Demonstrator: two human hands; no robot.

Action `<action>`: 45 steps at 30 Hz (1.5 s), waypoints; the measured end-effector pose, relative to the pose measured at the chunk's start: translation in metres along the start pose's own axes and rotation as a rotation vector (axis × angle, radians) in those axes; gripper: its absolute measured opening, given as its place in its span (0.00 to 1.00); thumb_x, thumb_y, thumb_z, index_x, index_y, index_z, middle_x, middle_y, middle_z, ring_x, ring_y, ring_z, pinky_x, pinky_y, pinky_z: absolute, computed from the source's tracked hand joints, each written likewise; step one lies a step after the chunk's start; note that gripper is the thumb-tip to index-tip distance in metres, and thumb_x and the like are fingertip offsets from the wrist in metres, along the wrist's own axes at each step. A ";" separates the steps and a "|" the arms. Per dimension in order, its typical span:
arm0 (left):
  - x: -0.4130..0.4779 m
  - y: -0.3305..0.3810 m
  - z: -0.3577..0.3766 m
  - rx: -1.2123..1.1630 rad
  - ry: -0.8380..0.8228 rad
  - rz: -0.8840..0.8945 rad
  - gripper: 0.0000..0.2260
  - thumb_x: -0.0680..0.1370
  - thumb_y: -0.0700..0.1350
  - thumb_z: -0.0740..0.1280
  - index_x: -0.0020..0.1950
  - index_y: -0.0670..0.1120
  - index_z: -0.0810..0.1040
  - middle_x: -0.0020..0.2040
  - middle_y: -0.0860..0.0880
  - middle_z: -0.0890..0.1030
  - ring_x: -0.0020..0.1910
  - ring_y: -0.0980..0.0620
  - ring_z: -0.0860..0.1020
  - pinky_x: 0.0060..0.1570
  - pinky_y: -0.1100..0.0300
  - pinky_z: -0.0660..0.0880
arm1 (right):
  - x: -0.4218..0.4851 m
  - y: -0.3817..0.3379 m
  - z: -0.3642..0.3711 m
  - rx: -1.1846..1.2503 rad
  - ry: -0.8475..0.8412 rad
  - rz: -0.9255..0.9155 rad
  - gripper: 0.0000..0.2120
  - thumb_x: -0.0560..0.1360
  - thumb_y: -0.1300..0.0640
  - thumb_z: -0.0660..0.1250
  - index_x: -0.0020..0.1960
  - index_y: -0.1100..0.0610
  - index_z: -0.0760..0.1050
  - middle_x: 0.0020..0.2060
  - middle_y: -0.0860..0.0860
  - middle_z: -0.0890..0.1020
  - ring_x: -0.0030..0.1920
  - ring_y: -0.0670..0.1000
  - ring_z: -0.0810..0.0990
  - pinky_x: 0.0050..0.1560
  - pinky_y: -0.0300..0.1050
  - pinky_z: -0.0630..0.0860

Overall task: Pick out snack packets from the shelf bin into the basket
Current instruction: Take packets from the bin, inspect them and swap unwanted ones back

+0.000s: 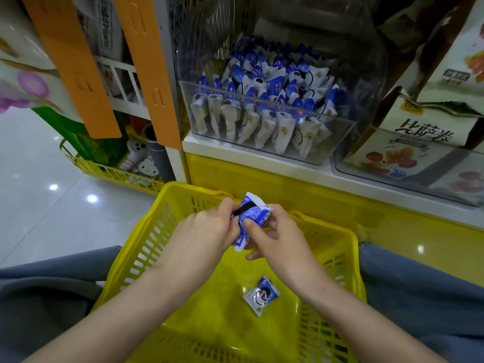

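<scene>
Snack packets (272,82) in blue and white wrappers fill a clear plastic shelf bin (337,145). The bin sits on a white shelf at the top centre of the view, well beyond the hands.

A yellow slatted basket (146,239) rests in front of the shelf, close to the person, and takes up the lower middle of the picture. Both bare forearms reach in over it from the bottom edge.

The left hand (207,226) and the right hand (272,237) meet above the far half of the basket, and both are closed around a small held bunch (251,216) of the same packets. How many are in the bunch cannot be told. The left fingers pinch at a black band (243,208) across its upper part. The right thumb presses on the front face, with the fingers curled behind.

The bunch stands roughly upright between the two hands. Its long axis runs from a crimped end pointing toward the shelf down to an end pointing toward the person. It hangs in the air, touching neither the rim nor the floor of the basket.

One loose packet (262,294) lies flat on the basket floor, nearer the person and just under the right wrist.

The open basket floor lies directly beneath the held bunch, so the coming move is likely a straight drop or lowering. Neither hand is nearer, since both hold the bunch.
</scene>
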State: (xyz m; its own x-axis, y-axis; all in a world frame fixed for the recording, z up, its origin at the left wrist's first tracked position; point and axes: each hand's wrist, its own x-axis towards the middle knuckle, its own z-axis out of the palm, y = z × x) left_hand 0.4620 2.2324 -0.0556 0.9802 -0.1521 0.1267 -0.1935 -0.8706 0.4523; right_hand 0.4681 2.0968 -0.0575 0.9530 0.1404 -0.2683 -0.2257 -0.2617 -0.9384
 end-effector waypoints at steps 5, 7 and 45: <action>0.003 0.001 -0.004 0.205 -0.026 0.011 0.10 0.81 0.52 0.53 0.47 0.47 0.67 0.40 0.47 0.80 0.41 0.42 0.79 0.31 0.56 0.63 | -0.003 0.005 0.001 -0.154 -0.046 -0.072 0.08 0.75 0.57 0.66 0.53 0.52 0.71 0.40 0.55 0.82 0.36 0.52 0.82 0.41 0.55 0.80; 0.003 0.001 -0.004 0.203 0.012 0.094 0.09 0.78 0.46 0.64 0.39 0.44 0.71 0.29 0.45 0.78 0.29 0.39 0.78 0.24 0.58 0.61 | -0.004 0.008 0.000 -0.286 -0.047 -0.141 0.08 0.74 0.57 0.66 0.52 0.50 0.71 0.40 0.51 0.82 0.34 0.46 0.79 0.41 0.48 0.78; 0.021 -0.001 0.009 -1.225 0.046 -0.501 0.04 0.79 0.47 0.59 0.49 0.49 0.72 0.46 0.48 0.82 0.47 0.51 0.80 0.54 0.48 0.75 | 0.003 -0.007 -0.006 -0.295 0.123 -0.416 0.17 0.73 0.59 0.68 0.60 0.45 0.72 0.52 0.44 0.72 0.52 0.36 0.72 0.52 0.27 0.68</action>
State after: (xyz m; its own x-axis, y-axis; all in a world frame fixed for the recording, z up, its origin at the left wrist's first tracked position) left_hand 0.4828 2.2259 -0.0609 0.9585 0.0968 -0.2681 0.2510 0.1590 0.9548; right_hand 0.4738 2.0938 -0.0503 0.9706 0.1811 0.1583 0.2266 -0.4678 -0.8543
